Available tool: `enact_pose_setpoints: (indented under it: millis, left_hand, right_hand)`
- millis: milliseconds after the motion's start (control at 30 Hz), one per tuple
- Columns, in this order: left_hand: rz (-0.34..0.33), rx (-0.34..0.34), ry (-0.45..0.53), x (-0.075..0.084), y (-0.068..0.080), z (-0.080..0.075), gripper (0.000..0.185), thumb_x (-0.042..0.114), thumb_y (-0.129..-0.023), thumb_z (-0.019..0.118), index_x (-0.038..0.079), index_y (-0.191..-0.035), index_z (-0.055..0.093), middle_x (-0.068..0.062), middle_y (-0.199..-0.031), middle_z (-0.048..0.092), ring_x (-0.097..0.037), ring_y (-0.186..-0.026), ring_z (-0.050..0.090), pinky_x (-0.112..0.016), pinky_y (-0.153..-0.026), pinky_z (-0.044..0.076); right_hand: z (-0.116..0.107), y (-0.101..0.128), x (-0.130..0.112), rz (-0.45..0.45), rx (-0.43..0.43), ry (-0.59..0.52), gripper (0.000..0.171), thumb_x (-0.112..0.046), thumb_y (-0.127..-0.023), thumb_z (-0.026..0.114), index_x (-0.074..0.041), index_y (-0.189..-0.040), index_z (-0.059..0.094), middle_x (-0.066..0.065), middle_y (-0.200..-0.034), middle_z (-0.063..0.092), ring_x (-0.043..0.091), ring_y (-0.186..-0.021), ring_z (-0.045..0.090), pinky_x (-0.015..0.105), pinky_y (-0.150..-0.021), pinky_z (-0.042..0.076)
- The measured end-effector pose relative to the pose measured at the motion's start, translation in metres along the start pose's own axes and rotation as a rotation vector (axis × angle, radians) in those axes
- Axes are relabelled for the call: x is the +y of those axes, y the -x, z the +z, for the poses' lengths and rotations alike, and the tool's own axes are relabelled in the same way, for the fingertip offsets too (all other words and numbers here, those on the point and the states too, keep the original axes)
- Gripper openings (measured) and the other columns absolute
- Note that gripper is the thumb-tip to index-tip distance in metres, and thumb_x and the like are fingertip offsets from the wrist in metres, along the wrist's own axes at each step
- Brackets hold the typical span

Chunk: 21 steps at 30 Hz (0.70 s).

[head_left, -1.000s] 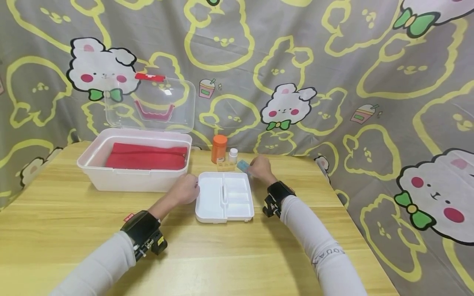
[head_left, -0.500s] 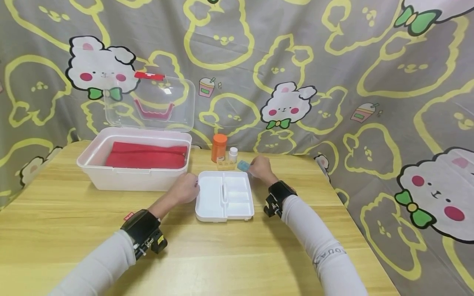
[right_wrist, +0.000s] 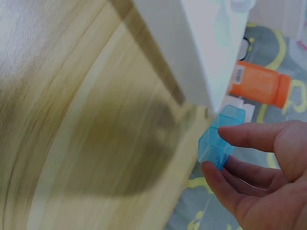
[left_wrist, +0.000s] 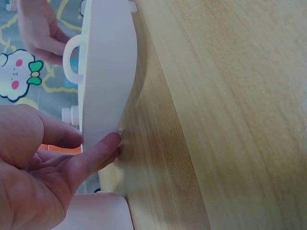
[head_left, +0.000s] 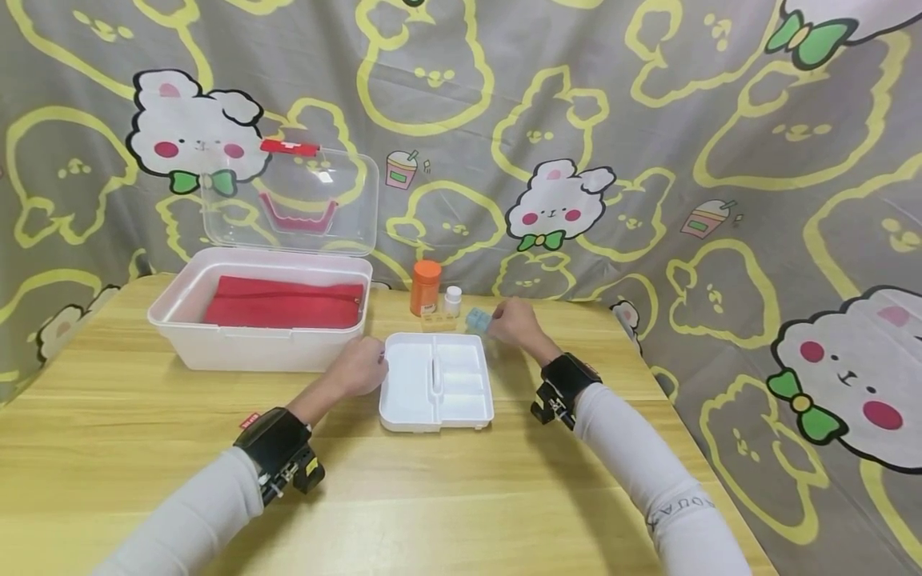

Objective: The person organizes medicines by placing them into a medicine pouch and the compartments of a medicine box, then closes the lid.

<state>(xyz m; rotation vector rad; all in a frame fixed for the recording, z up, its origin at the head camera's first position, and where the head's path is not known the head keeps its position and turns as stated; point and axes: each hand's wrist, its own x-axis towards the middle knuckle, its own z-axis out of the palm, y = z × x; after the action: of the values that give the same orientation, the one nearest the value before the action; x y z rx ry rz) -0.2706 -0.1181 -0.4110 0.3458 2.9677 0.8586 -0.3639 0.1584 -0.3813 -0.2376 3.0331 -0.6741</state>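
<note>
My left hand [head_left: 358, 368] holds the left edge of a white divided tray [head_left: 409, 380], thumb and fingers on either side of its wall in the left wrist view. The tray has one large compartment, several smaller ones and a central loop handle [left_wrist: 72, 60]. Behind the tray's right back corner, my right hand [head_left: 515, 324] pinches a translucent blue pill box [right_wrist: 222, 136] between thumb and fingers. Whether the pill box touches the table cannot be told. A translucent yellow pill box [head_left: 438, 322] stands just left of it.
An orange bottle [head_left: 426, 288] and a small white bottle [head_left: 452, 301] stand behind the yellow pill box. At left is a white box [head_left: 245, 352] with a raised clear lid [head_left: 338, 200] and a red pouch [head_left: 284, 304] inside. A patterned curtain [head_left: 432, 48] hangs behind the wooden table [head_left: 403, 512].
My right hand and forearm have shifted slightly right, bringing the blue pill box a little right and showing more of it. My left hand and the tray have stayed in place.
</note>
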Motion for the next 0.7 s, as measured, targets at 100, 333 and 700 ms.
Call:
enact_pose_setpoints:
  millis: [100,333,700]
  left_hand:
    - [-0.013,-0.013,0.011,0.0,0.0,0.001,0.024,0.0,-0.093,0.053,0.005,-0.07,0.056,-0.003,-0.061,0.042,-0.018,-0.056,0.046,-0.026,-0.055,0.039]
    - [-0.007,-0.006,0.01,0.001,0.001,0.002,0.026,-0.001,-0.092,0.053,0.006,-0.067,0.053,-0.002,-0.06,0.04,-0.017,-0.055,0.044,-0.026,-0.054,0.038]
    - [-0.02,-0.017,0.004,0.0,-0.001,0.001,0.022,0.0,-0.094,0.053,0.003,-0.072,0.058,-0.004,-0.062,0.045,-0.018,-0.058,0.048,-0.026,-0.055,0.039]
  right_hand:
    - [-0.004,0.005,-0.003,-0.031,-0.014,0.005,0.035,-0.009,-0.077,0.07,0.005,-0.109,0.075,0.019,-0.108,0.075,0.033,-0.102,0.068,0.04,-0.09,0.056]
    - [-0.013,0.025,-0.014,-0.116,-0.065,-0.015,0.036,-0.009,-0.075,0.076,0.004,-0.108,0.074,0.018,-0.107,0.075,0.032,-0.102,0.068,0.042,-0.092,0.056]
    - [-0.017,0.064,-0.028,-0.174,-0.253,0.044,0.029,-0.009,-0.075,0.081,-0.002,-0.102,0.075,0.009,-0.097,0.074,0.021,-0.088,0.066,0.034,-0.082,0.056]
